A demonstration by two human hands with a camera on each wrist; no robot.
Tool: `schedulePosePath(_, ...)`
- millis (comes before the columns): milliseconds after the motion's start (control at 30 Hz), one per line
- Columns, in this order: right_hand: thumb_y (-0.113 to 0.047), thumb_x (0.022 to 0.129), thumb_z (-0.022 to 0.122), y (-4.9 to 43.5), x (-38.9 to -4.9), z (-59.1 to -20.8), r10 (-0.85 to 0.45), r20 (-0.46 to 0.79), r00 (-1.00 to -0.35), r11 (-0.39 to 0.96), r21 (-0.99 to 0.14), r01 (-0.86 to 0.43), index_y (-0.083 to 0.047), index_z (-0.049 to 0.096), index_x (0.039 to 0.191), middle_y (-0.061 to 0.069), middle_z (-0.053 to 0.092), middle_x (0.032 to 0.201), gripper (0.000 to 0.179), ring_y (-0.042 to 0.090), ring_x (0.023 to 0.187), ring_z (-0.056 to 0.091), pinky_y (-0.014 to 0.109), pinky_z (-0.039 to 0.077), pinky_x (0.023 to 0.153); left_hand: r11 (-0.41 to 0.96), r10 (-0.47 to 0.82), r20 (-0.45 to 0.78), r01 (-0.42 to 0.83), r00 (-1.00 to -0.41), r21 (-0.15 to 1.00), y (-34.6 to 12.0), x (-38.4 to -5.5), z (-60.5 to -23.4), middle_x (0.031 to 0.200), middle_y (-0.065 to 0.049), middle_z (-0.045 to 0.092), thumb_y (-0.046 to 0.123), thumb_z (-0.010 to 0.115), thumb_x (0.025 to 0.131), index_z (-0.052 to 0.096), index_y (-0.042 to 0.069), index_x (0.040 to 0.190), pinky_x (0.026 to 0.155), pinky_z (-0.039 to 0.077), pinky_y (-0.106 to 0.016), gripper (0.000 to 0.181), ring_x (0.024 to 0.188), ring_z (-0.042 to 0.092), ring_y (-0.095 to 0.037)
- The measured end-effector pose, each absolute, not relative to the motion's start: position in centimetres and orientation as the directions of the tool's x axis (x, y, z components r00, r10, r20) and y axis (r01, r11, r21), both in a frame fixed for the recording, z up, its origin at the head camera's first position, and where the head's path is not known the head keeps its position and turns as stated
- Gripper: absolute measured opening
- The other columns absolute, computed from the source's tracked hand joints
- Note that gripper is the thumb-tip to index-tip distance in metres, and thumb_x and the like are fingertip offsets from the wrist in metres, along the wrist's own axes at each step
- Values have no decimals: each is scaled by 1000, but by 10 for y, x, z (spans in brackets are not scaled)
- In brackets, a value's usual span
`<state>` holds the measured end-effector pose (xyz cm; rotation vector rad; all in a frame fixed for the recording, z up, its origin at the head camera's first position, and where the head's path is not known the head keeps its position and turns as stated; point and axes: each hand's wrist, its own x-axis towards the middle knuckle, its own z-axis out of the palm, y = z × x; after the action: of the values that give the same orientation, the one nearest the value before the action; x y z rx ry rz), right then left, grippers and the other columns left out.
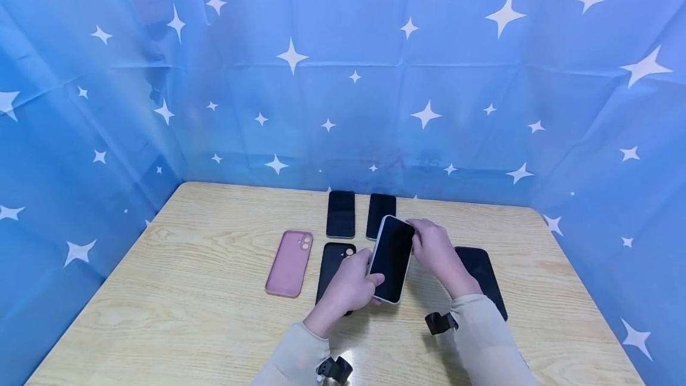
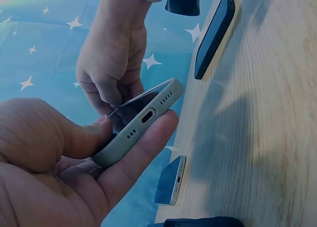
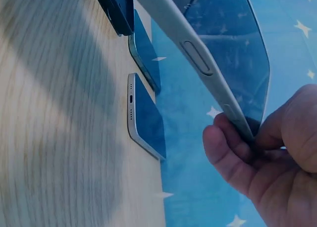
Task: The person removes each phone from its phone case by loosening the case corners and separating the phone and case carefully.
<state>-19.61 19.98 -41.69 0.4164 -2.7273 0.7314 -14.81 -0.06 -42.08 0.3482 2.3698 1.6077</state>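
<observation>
Phone (image 1: 393, 255) in pale case (image 2: 137, 127), above table (image 1: 187, 279); left hand (image 1: 351, 282) grips bottom end, right hand (image 1: 435, 249) pinches top corner. Probably light, stiff, slick-faced, fragile: hold case edges.

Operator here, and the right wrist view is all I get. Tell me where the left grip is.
Observer: In the head view, the left grip holds the phone near its lower left corner.
Operator: Now name whatever lies farthest left on the table.
Observer: A pink case; it lies to the left of a black case.
</observation>
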Motion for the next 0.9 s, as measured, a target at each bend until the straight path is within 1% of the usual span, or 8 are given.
schedulePosePath(100,14,92,46,200,-197,-418,-224,346,-911,819,-440,-369,14,64,121,31,68,112,34,46,106,66,59,55,95,362,341,-89,44,-936,931,-1,-148,-419,95,-16,67,-4,66,97,59,-6,115,52,61,-30,20,62,71,-20)
schedulePosePath(333,15,94,42,204,-196,-421,-234,289,-928,769,-529,-358,12,61,126,30,65,121,38,41,108,64,59,54,97,355,350,-109,24,-930,935,-3,-148,-418,95,-15,67,-4,65,97,59,-5,115,54,63,-34,19,66,72,-20)
schedulePosePath(500,11,100,36,210,-196,-421,-213,224,-951,695,-649,-309,11,60,132,24,66,114,40,31,91,63,49,55,84,339,376,-127,8,-918,941,-7,-149,-417,94,-15,72,-1,65,99,59,-4,116,61,65,-37,18,73,75,-25)
schedulePosePath(600,6,105,34,214,-196,-420,-211,162,-964,641,-722,-262,8,58,137,18,64,100,40,29,82,61,42,52,75,336,390,-138,1,-911,942,-10,-150,-416,92,-15,74,1,64,100,60,-2,114,66,65,-38,16,75,76,-27)
schedulePosePath(667,4,107,33,216,-196,-418,-217,135,-967,599,-763,-241,8,56,139,18,65,102,39,29,86,62,41,56,78,333,398,-137,4,-907,943,-11,-151,-416,88,-14,73,1,64,100,60,-2,111,69,64,-37,12,74,77,-28)
schedulePosePath(767,1,110,31,220,-196,-417,-236,103,-966,519,-827,-215,8,54,140,23,66,114,39,24,97,65,43,60,92,312,412,-135,0,-901,950,-13,-152,-417,85,-13,71,1,63,101,59,-1,108,71,65,-37,9,71,77,-30)
schedulePosePath(833,1,111,30,222,-198,-417,-253,92,-963,461,-864,-203,9,54,140,26,64,126,39,16,105,66,39,59,100,294,424,-123,8,-897,956,-14,-153,-417,83,-13,71,0,63,101,59,-1,106,72,65,-36,7,70,77,-32)
schedulePosePath(900,-1,111,29,224,-199,-418,-271,76,-959,397,-900,-183,10,52,141,25,62,131,39,8,108,65,30,58,100,259,435,-110,7,-894,966,-15,-154,-417,80,-13,71,-2,62,100,58,-2,103,72,66,-37,5,71,77,-33)
